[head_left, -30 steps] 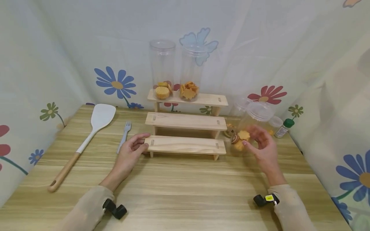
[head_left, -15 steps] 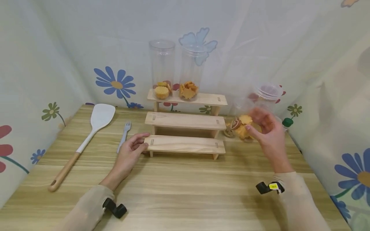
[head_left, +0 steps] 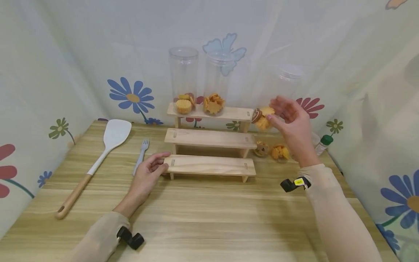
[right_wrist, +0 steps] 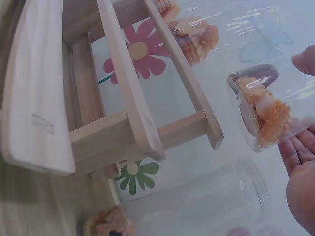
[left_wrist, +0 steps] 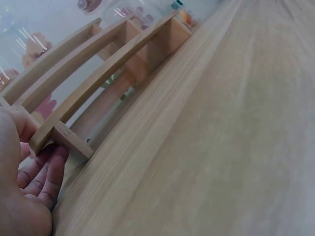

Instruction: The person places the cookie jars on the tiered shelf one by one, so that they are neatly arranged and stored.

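Note:
My left hand [head_left: 147, 176] grips the left end of the lowest tier of a three-tier wooden display stand [head_left: 209, 137], with fingertips under the board in the left wrist view. My right hand [head_left: 292, 123] holds a tall clear jar [head_left: 284, 85] with brown and yellow cookies [head_left: 264, 118] at its bottom. It is raised off the table, just right of the top tier. In the right wrist view the jar's base [right_wrist: 253, 78] tilts toward the stand. Two similar cookie jars, the left one [head_left: 184, 76] and the right one [head_left: 216, 82], stand upright on the top tier.
Right of the stand, more clear jars with cookies [head_left: 279, 152] stand on the table, partly behind my right hand. A small green-capped bottle [head_left: 324, 144] is farther right. A white spatula [head_left: 116, 134] and a grey fork [head_left: 140, 156] lie on the left. A flowered curtain surrounds the table.
My right hand has lifted the cookie jar from the table up beside the top tier, moving first right and then left. My left hand has stayed at the stand's lowest tier.

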Action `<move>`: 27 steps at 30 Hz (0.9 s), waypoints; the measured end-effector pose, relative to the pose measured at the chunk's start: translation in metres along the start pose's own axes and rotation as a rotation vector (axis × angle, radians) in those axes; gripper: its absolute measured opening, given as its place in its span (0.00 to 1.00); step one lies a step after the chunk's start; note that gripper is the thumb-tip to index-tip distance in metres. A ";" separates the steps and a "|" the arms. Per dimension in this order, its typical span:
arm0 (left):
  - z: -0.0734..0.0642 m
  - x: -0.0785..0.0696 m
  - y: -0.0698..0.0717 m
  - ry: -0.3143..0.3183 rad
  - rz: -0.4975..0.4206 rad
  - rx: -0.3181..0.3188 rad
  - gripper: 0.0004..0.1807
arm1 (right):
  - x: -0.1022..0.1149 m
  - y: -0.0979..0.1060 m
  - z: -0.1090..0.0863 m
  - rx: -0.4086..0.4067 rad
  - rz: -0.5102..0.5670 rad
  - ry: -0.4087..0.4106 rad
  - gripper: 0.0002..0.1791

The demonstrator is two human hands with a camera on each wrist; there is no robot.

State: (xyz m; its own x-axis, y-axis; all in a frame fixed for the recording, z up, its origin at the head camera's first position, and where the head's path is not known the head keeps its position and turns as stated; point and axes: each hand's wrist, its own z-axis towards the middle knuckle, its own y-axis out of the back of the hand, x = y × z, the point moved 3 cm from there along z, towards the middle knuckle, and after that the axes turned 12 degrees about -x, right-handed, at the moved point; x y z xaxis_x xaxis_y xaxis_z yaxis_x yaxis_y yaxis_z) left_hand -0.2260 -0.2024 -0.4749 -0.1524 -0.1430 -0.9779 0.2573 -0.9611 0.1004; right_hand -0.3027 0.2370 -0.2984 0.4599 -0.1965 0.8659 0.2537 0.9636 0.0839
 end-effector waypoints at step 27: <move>0.001 0.001 0.000 -0.015 0.007 0.011 0.21 | -0.015 -0.070 0.044 0.113 -0.031 -0.044 0.37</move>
State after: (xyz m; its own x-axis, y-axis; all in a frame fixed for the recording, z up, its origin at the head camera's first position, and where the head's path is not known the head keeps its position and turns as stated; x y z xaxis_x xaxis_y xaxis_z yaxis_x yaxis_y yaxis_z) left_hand -0.2271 -0.2033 -0.4758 -0.1648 -0.1533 -0.9743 0.2483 -0.9625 0.1094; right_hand -0.3652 0.1803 -0.2955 0.4153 -0.2204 0.8826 0.1680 0.9721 0.1637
